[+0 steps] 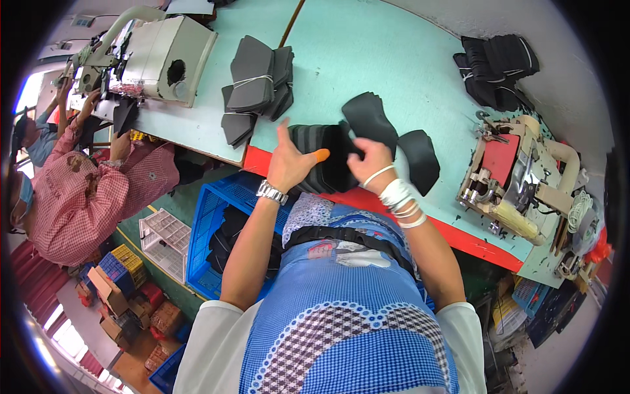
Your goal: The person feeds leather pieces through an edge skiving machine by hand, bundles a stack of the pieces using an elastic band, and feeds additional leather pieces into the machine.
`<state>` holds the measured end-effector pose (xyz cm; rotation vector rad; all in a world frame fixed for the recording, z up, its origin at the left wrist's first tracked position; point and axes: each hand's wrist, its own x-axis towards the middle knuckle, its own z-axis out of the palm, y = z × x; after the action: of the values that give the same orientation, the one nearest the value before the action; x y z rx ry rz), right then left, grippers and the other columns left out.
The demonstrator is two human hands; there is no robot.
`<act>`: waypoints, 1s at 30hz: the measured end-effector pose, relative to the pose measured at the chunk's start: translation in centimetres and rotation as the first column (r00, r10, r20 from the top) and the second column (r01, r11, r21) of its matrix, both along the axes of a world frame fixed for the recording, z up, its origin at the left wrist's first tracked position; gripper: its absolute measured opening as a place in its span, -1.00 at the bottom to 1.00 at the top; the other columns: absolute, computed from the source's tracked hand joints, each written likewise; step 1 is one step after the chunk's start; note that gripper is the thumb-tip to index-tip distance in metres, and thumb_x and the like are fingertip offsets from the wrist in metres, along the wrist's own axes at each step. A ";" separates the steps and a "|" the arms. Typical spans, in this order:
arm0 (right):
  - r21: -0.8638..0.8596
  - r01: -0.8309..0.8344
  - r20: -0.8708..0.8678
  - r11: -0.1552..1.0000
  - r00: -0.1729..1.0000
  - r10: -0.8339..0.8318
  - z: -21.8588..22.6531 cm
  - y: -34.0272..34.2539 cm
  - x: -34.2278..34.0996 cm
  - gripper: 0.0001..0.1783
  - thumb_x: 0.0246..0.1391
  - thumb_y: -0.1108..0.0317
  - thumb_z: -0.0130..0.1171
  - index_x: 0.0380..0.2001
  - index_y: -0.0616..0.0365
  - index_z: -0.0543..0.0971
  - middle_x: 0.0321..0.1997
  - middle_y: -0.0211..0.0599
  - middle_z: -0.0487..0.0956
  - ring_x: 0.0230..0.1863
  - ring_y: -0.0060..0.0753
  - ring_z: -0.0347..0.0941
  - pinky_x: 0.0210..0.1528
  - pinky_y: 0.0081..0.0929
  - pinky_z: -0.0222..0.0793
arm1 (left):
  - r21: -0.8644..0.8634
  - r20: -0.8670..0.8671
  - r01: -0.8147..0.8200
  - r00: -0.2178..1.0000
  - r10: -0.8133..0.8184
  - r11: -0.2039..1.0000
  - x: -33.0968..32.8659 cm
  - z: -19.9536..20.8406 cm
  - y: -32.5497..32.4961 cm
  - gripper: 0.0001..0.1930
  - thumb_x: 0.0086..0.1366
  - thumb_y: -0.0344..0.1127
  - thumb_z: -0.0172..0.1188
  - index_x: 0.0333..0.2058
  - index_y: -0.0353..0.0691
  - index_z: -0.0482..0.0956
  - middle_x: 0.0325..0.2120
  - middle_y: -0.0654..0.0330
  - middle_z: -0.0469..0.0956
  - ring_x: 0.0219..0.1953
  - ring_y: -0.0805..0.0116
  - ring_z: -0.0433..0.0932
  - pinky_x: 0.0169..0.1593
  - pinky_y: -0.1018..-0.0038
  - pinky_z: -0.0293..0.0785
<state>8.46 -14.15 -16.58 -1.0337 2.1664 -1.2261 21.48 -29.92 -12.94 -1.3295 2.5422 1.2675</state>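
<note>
The green bench [367,59] is carrying a stack of dark ribbed pieces [325,157] at its red front edge, long axis running front to back. The left hand [289,161] is resting open against it. The right hand [369,161] is pinching a curved dark piece [369,118] pointing away.

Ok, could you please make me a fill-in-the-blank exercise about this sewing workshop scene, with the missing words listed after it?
1. The left hand wears an orange rubber cover on its ____.
2. The right hand grips a dark curved fabric piece above the ____ green worktable.
3. A metal ____ sits on the left wrist.
4. Under the table edge stands a ____ plastic crate holding dark pieces.

Missing words: thumb; light; watch; blue
</note>
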 end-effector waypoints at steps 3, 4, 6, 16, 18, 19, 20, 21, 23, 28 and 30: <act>0.193 0.410 -0.048 0.891 0.911 -0.409 2.4 4.4 -5.0 -0.48 -0.13 0.49 -0.04 0.00 0.25 0.53 -0.28 0.20 0.58 -0.28 0.24 0.53 -0.20 -0.12 0.46 | 0.033 -0.017 -0.088 0.996 0.088 0.996 0.5 0.6 0.5 0.29 -0.07 -0.03 0.47 0.29 -0.60 -0.34 -0.69 0.02 0.49 -0.64 0.14 0.49 -0.50 0.33 0.41; 0.206 0.534 0.158 0.820 0.809 -0.566 3.0 6.0 -6.5 -0.47 -0.12 0.52 -0.09 0.01 0.27 0.50 -0.31 0.12 0.60 -0.29 0.18 0.53 -0.18 -0.13 0.46 | 0.070 0.036 -0.144 0.989 0.142 0.987 0.5 0.8 0.8 0.29 -0.07 -0.05 0.48 0.27 -0.63 -0.36 -0.73 0.07 0.46 -0.68 0.20 0.46 -0.54 0.35 0.38; 0.419 0.521 -0.170 0.744 0.850 -0.499 3.2 7.2 -7.2 -0.55 -0.11 0.55 -0.02 -0.06 0.25 0.54 -0.37 -0.03 0.57 -0.30 0.07 0.50 -0.15 -0.14 0.43 | -0.007 0.061 -0.089 0.994 0.089 0.996 0.1 0.9 1.4 0.33 -0.08 -0.03 0.49 0.24 -0.71 -0.39 -0.73 0.07 0.46 -0.70 0.19 0.45 -0.57 0.34 0.38; 0.255 -0.126 0.106 0.959 0.989 0.102 0.2 -0.9 1.9 -0.33 -0.08 -0.13 0.27 -0.38 0.45 0.59 -0.42 0.26 0.55 -0.31 0.21 0.52 -0.18 -0.18 0.46 | 0.282 -0.078 -0.166 0.978 0.195 0.945 0.7 -1.0 -0.5 -0.12 -0.07 -0.01 0.51 -0.06 -0.73 0.32 -0.53 -0.12 0.60 -0.44 0.24 0.63 -0.43 0.36 0.51; 0.213 -0.149 0.209 0.966 0.972 0.103 0.9 -0.7 1.5 -0.40 -0.06 -0.06 0.25 -0.41 0.44 0.58 -0.45 0.23 0.54 -0.35 0.22 0.51 -0.23 -0.16 0.45 | 0.482 -0.106 -0.177 0.960 0.258 0.858 1.0 -1.0 -0.7 -0.34 -0.02 -0.07 0.49 -0.23 -0.67 0.51 -0.54 -0.09 0.61 -0.44 0.34 0.62 -0.44 0.39 0.51; 0.201 -0.093 0.274 0.975 0.961 0.036 1.2 -0.5 1.4 -0.47 -0.04 0.02 0.24 -0.43 0.43 0.58 -0.48 0.21 0.54 -0.39 0.22 0.50 -0.27 -0.14 0.45 | 0.517 -0.090 -0.199 0.955 0.284 0.833 1.1 -1.0 -0.6 -0.47 0.00 -0.11 0.47 -0.37 -0.60 0.55 -0.54 -0.07 0.61 -0.45 0.40 0.61 -0.42 0.40 0.51; 0.196 -0.116 0.275 0.974 0.960 0.059 1.5 -0.2 1.1 -0.47 -0.04 0.02 0.24 -0.43 0.43 0.58 -0.48 0.21 0.54 -0.39 0.22 0.50 -0.27 -0.14 0.45 | 0.559 -0.082 -0.226 0.942 0.324 0.798 1.0 -0.9 -0.5 -0.57 0.02 -0.16 0.45 -0.51 -0.53 0.59 -0.54 -0.05 0.62 -0.47 0.45 0.60 -0.41 0.42 0.51; 0.241 -0.133 0.221 0.961 0.972 0.079 1.6 0.0 1.1 -0.55 -0.03 0.12 0.21 -0.40 0.43 0.58 -0.48 0.19 0.53 -0.38 0.21 0.49 -0.26 -0.15 0.43 | 0.561 -0.074 -0.221 0.946 0.315 0.798 1.0 -0.8 -0.2 -0.57 0.02 -0.16 0.45 -0.51 -0.53 0.59 -0.54 -0.05 0.62 -0.47 0.45 0.60 -0.41 0.42 0.51; 0.219 -0.195 0.046 0.956 0.981 0.190 1.6 0.1 0.9 -0.68 0.00 0.37 0.15 -0.21 0.39 0.56 -0.39 0.10 0.49 -0.29 0.13 0.45 -0.23 -0.18 0.37 | 0.138 -0.025 -0.204 0.978 0.209 0.969 0.9 -0.7 0.4 -0.43 -0.03 -0.06 0.45 -0.36 -0.57 0.52 -0.48 -0.20 0.60 -0.42 0.09 0.62 -0.35 0.27 0.52; -0.030 0.241 -0.666 0.970 0.719 -0.199 -0.3 -1.0 -0.3 -0.51 -0.08 0.40 0.24 -0.01 0.29 0.48 -0.18 -0.04 0.39 -0.20 -0.02 0.36 -0.15 -0.09 0.33 | -0.054 0.141 -0.278 0.949 0.283 0.959 1.3 -0.5 0.6 -0.23 -0.08 0.07 0.47 -0.23 -0.55 0.29 -0.53 -0.31 0.54 -0.42 -0.23 0.58 -0.35 0.10 0.49; 0.246 0.114 -0.583 0.962 0.810 0.053 -0.7 -2.0 -1.5 -0.45 -0.12 0.37 0.28 0.01 0.29 0.48 -0.17 -0.02 0.38 -0.15 -0.01 0.33 -0.09 -0.08 0.29 | -0.057 0.095 -0.245 0.964 0.249 0.968 1.5 -0.6 0.3 -0.24 -0.08 0.07 0.47 -0.26 -0.51 0.26 -0.57 -0.26 0.53 -0.46 -0.22 0.56 -0.38 0.11 0.48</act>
<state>6.95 -16.19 -17.30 -1.3908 2.7218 -0.6228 22.94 -29.65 -13.50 -1.7188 2.4099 1.1461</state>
